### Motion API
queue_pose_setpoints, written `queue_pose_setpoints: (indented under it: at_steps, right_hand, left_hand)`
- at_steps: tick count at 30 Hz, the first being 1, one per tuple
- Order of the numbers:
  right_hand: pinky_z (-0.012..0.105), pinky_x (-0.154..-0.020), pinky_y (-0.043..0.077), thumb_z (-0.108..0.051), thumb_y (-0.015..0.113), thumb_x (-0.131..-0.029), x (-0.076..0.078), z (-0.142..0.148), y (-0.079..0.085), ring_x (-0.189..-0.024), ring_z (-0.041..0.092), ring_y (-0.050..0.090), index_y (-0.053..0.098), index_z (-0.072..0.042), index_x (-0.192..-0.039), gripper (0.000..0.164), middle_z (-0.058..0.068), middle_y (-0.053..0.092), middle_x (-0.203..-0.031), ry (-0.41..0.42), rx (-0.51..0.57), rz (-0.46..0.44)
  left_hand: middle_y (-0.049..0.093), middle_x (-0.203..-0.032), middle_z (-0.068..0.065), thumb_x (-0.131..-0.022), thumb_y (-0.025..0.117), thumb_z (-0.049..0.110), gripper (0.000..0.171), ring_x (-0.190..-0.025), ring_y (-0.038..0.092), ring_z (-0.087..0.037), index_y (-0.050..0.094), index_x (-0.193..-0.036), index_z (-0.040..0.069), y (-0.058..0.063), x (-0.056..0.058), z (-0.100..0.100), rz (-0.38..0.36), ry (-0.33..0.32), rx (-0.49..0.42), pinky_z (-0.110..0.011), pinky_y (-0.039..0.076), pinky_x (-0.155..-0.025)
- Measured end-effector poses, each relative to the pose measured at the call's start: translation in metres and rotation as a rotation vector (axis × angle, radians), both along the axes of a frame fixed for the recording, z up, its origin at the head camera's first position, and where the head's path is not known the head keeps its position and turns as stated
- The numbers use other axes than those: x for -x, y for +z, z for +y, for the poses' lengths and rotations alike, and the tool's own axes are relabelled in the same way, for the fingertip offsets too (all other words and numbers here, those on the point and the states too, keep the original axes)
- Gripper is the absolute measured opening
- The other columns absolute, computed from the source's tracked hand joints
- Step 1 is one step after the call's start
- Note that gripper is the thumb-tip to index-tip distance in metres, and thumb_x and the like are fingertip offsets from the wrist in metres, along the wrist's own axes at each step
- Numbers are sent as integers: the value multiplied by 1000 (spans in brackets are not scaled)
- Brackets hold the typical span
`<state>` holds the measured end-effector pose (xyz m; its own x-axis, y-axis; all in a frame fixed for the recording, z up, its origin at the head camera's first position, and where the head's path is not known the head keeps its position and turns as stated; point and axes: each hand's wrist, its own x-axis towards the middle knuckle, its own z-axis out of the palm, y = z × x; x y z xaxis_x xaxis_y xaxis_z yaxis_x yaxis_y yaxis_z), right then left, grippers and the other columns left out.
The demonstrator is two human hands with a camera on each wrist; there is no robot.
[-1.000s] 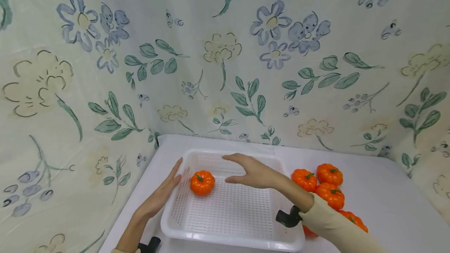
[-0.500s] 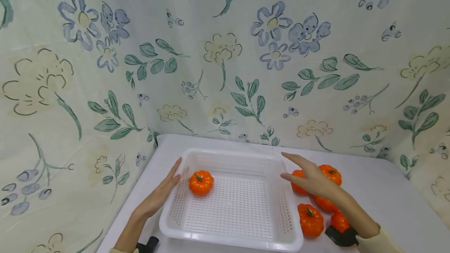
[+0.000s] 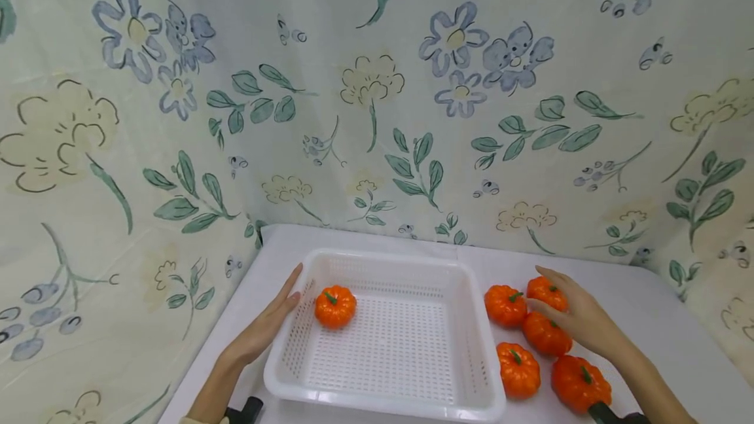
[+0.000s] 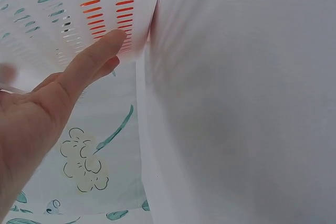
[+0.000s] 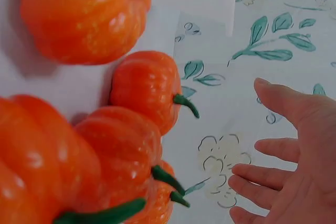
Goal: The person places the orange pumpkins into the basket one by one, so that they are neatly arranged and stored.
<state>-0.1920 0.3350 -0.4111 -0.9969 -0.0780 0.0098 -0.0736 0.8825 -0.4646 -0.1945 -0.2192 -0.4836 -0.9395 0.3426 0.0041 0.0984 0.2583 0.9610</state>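
A white perforated plastic basket [image 3: 385,399] stands on the table, with one small orange pumpkin [image 3: 335,307] at its left inside. My left hand [image 3: 265,329] rests against the basket's left side, fingers straight; in the left wrist view the left hand [image 4: 63,85] touches the slotted wall [image 4: 107,17]. To the basket's right lie several more orange pumpkins with green stems. Over the farthest pumpkin [image 3: 544,292] and the one in front of it [image 3: 546,335] hovers my right hand [image 3: 583,319], partly covering them. The right wrist view shows the right hand [image 5: 283,166] holding nothing, its fingers spread apart.
Nearer pumpkins [image 3: 518,371] sit close to the basket's right wall, and the front-right pumpkin [image 3: 580,383] lies under the right wrist. A white cloth covers the table [image 3: 654,326]. Flower-patterned fabric [image 3: 377,116] hangs behind and along the left.
My right hand has moved right, from above the basket past its right rim to over the pumpkins. My left hand has stayed at the basket's left side.
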Motion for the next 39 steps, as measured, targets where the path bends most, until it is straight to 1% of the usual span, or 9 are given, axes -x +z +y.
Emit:
queue_pose_setpoints:
  at_steps: [4, 7, 12, 15, 19, 26, 34, 39]
  right_hand:
    - [84, -99, 34, -57, 65, -97, 1, 22, -7, -139, 66, 28, 22, 1, -162, 97, 41, 24, -159, -59, 6, -22]
    - [84, -100, 32, -56, 64, -98, 5, 38, -14, -139, 67, 25, 18, 2, -163, 99, 43, 21, -159, -84, 11, -49]
    - [84, -100, 31, -56, 59, -100, 14, 65, -24, -138, 68, 26, 14, 3, -163, 98, 45, 24, -157, -76, 10, -96]
    - [84, -98, 33, -55, 58, -102, 19, 78, -30, -135, 67, 28, 13, 5, -162, 97, 45, 25, -156, -63, 8, -119]
    - [83, -98, 35, -56, 58, -101, 24, 89, -36, -134, 68, 29, 13, 8, -161, 98, 46, 24, -155, -53, 0, -144]
    - [83, -94, 40, -51, 58, -102, 31, 98, -40, -133, 67, 35, 16, 7, -161, 93, 46, 26, -155, -6, -18, -143]
    - [82, -96, 39, -55, 57, -101, 40, 99, -50, -137, 67, 27, 10, 5, -162, 97, 49, 19, -155, -10, 17, -223]
    - [81, -97, 39, -51, 59, -102, 42, 96, -52, -135, 67, 30, 11, 6, -162, 96, 50, 22, -154, 14, 14, -185]
  left_hand:
    - [-3, -177, -3, -114, 28, 41, 61, -162, 3, -40, -1, -167, 35, -1, 0, -1, 3, -2, -5, -66, 5, -123]
    - [-2, -177, -4, -114, 28, 40, 61, -162, 5, -41, 0, -167, 35, -2, 0, 0, 3, -4, -11, -65, 6, -123]
    - [-2, -177, -5, -114, 28, 40, 61, -161, 7, -43, 0, -167, 35, -3, -1, 0, 9, -4, -1, -65, 9, -123]
    - [-2, -177, -4, -114, 28, 41, 60, -162, 4, -41, 1, -167, 36, -4, -2, -1, 5, 4, 1, -65, 6, -123]
    - [-3, -177, -3, -114, 27, 42, 60, -162, 0, -40, 1, -167, 35, -6, -3, -3, -3, 5, -6, -66, 2, -123]
    - [-3, -177, -4, -114, 28, 41, 60, -162, 3, -42, 2, -167, 36, -4, -4, -2, 1, 16, 13, -66, 5, -123]
    - [-4, -177, -3, -114, 27, 41, 60, -162, 2, -42, 1, -167, 36, -3, -2, -1, -5, 5, 14, -66, 4, -123]
    - [-4, -177, -2, -114, 27, 41, 59, -162, 1, -41, 1, -167, 37, -2, -1, -1, -2, 9, 19, -66, 2, -123]
